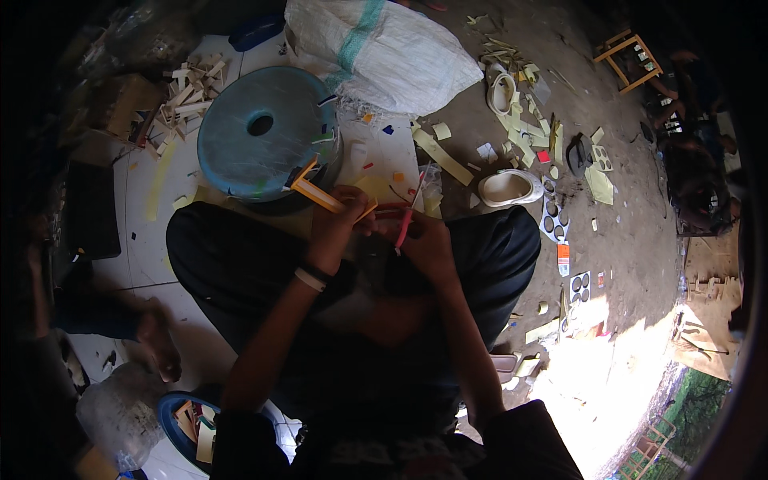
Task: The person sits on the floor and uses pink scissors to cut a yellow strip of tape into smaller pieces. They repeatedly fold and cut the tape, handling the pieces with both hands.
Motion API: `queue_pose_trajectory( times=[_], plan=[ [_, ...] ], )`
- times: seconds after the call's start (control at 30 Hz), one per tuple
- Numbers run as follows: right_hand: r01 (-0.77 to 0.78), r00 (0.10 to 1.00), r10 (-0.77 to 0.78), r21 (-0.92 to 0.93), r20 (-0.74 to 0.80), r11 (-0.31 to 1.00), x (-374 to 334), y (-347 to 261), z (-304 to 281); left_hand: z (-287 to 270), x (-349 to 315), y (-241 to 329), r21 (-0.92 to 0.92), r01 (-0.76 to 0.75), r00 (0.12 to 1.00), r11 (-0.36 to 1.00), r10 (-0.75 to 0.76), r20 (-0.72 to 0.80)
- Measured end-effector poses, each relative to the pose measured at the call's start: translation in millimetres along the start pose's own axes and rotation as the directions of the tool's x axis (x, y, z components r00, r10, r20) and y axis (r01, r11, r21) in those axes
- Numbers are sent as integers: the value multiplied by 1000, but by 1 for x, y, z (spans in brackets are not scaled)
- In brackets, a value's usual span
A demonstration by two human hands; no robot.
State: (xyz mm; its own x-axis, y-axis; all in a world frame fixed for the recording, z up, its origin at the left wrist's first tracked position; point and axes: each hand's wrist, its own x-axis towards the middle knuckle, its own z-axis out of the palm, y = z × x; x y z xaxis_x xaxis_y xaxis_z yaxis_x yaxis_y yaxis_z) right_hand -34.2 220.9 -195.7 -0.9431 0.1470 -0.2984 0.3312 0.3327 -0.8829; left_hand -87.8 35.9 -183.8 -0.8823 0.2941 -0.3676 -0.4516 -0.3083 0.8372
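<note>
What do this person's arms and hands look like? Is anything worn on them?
Both forearms are bare, with no gloves on the left hand or the right hand. The left wrist carries a white band and, right beside it, a thin dark band. Dark short sleeves show near the lower edge. The right wrist looks bare, though the shade there is deep.

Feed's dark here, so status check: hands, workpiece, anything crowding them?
Left hand gripping orange strip piece. Right hand holding red tool at it. Blue stool just ahead; cream scraps around.
</note>
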Motion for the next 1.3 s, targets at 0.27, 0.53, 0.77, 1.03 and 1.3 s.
queue_pose_trajectory(
  times=[0.27,0.53,0.77,1.03,1.3],
  plan=[
    [169,956,-237,-338,-171,926,37,-25,-23,3,1,0,15,-11,996,1000,10,94],
    [443,852,-327,-232,409,866,95,-6,-5,6,-5,8,3,15,990,1000,-16,143],
    [250,937,-319,368,141,896,47,-18,-15,6,-7,8,-40,56,988,998,-50,144],
    [332,859,-489,559,153,760,10,-16,-3,9,-6,5,51,213,967,976,-218,134],
    [122,784,-412,536,464,836,8,-20,-21,10,-12,3,230,163,963,960,-205,176]
  ],
)
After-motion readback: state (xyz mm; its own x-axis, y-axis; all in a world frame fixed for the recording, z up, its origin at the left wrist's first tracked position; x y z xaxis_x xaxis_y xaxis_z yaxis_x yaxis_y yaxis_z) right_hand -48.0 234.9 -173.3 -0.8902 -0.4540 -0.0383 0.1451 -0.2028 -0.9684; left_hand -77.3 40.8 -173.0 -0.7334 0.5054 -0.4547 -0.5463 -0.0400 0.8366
